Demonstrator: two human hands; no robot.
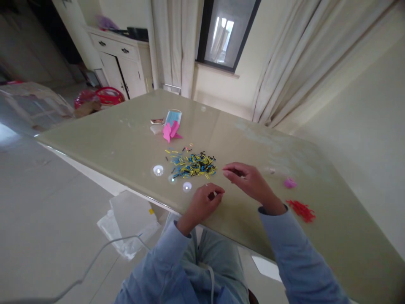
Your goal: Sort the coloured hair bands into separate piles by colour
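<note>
A loose pile of small yellow, blue and black pieces, like short bands or strips (195, 164), lies on the table. Just right of the pile, my right hand (245, 179) hovers with thumb and fingertips pinched together. My left hand (205, 202) is near the table's front edge, below the pile, its fingers curled and the thumb meeting the index finger. Anything between the fingertips of either hand is too small to make out. Off to the right sits a separate heap of similar red pieces (302, 210), beyond my right wrist.
A pink folded paper shape (171, 131), a blue face mask (174, 117) and a small packet (157, 121) lie behind the pile. A pink lump (290, 183) is near the red heap. The glossy table (126, 139) reflects lights. A white cable (95, 257) hangs at lower left.
</note>
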